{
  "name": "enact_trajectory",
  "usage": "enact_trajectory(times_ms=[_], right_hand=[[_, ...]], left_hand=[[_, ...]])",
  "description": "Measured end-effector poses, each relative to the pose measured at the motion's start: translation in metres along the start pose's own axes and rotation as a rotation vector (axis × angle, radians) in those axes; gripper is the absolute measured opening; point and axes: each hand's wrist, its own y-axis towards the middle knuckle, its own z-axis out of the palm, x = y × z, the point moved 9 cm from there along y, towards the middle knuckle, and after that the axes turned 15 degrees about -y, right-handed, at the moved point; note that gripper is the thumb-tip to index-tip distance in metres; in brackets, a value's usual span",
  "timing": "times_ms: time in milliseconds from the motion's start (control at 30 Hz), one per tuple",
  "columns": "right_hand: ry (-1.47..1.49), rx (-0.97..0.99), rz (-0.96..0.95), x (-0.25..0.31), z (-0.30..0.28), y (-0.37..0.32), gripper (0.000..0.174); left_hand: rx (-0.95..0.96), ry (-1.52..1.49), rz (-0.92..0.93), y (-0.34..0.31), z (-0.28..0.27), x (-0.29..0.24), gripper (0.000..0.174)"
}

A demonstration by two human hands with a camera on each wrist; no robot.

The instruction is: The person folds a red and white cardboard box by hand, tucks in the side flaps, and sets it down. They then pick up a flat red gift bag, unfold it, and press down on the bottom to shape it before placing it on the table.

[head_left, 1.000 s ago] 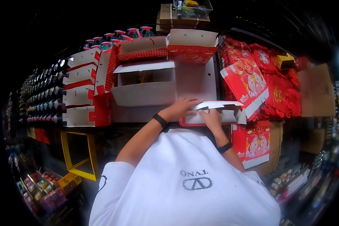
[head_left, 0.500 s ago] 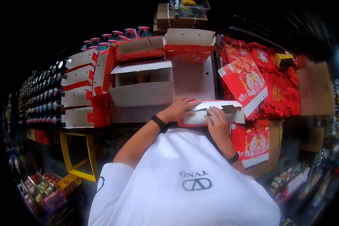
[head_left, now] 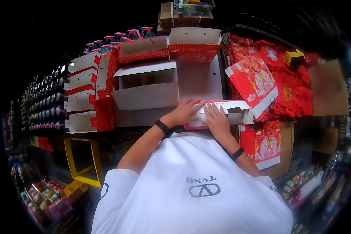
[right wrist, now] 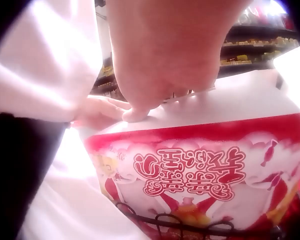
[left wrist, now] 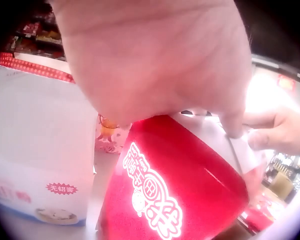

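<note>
A red gift box [head_left: 243,117] with white inner flaps lies on its side at the counter's front edge, close to the person's body. Its right end gapes in the head view. At the box's left end, the left hand [head_left: 184,112] grips the edge, fingers over the far side and thumb nearer the body. The right hand [head_left: 217,120] lies with straight fingers across the white flap [head_left: 233,104]. Red end panel [left wrist: 160,185] with white lettering shows beneath the palm in the left wrist view. The right wrist view shows the printed side [right wrist: 190,175] below the hand.
Left of the box stands an open white carton [head_left: 146,93], with red checked boxes [head_left: 195,52] behind. Flat printed cartons [head_left: 255,80] and red packs [head_left: 286,93] lie to the right. Rows of dark bottles [head_left: 46,103] fill the far left. A yellow frame [head_left: 82,160] stands below.
The right hand has moved from inside the box's opening to flat on top of the white flap, which is now folded further down. The left hand stays at the left end.
</note>
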Motion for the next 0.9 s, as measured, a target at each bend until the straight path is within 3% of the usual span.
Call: enact_trajectory(times_ms=[167, 267, 567, 667, 767, 900], right_hand=[[-0.003, -0.010, -0.014, 0.001, 0.000, 0.003, 0.070], [-0.028, -0.010, -0.023, 0.003, -0.007, 0.004, 0.070], [-0.016, -0.075, -0.086, 0.007, 0.012, -0.003, 0.057], [-0.032, -0.002, -0.130, 0.012, 0.017, -0.005, 0.067], [-0.072, 0.119, -0.044, -0.001, 0.003, -0.006, 0.073], [-0.072, 0.094, 0.042, -0.017, 0.008, -0.021, 0.076]], left_hand=[[-0.174, -0.002, -0.112, -0.013, -0.007, 0.008, 0.110], [-0.121, -0.040, -0.140, -0.012, -0.002, 0.013, 0.113], [-0.063, -0.003, -0.156, -0.007, 0.000, 0.004, 0.102], [-0.058, 0.004, -0.141, -0.009, 0.000, 0.006, 0.101], [-0.040, -0.004, -0.144, -0.006, 0.001, 0.003, 0.100], [-0.106, 0.046, -0.139, -0.007, -0.002, -0.004, 0.099]])
